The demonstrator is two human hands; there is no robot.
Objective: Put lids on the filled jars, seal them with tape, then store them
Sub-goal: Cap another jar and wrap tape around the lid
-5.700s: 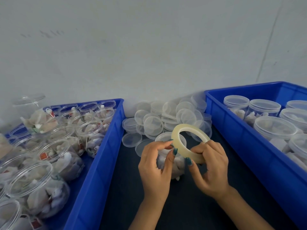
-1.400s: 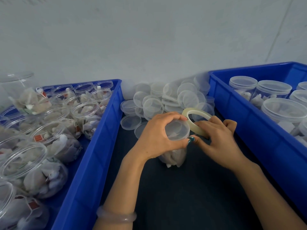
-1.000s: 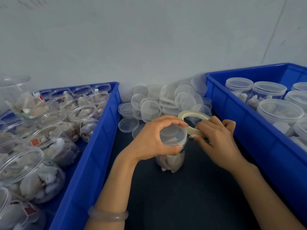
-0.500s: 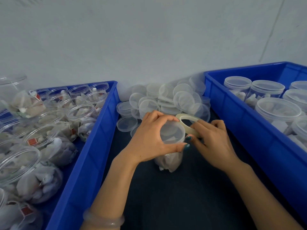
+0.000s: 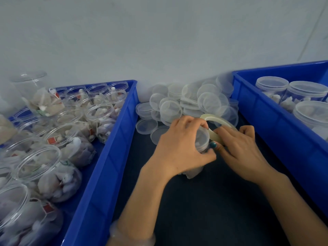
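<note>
A clear lidded jar (image 5: 201,142) filled with white sachets stands on the dark table between two blue bins. My left hand (image 5: 181,148) wraps over its top, fingers and thumb curled round the lid's rim. Close against the jar's right side is a pale yellow tape roll (image 5: 215,124), which my right hand (image 5: 237,150) holds with its fingers curled over the ring. The jar's body is mostly hidden behind my left hand.
The left blue bin (image 5: 106,153) holds several open filled jars (image 5: 39,167). At the right, another blue bin (image 5: 276,121) contains lidded jars (image 5: 307,94). A heap of loose clear lids (image 5: 188,105) lies against the wall behind my hands.
My left hand has shifted round the jar's top, covering more of the lid. The right hand stays at the jar's side with the tape roll. The camera view drifted slightly.
</note>
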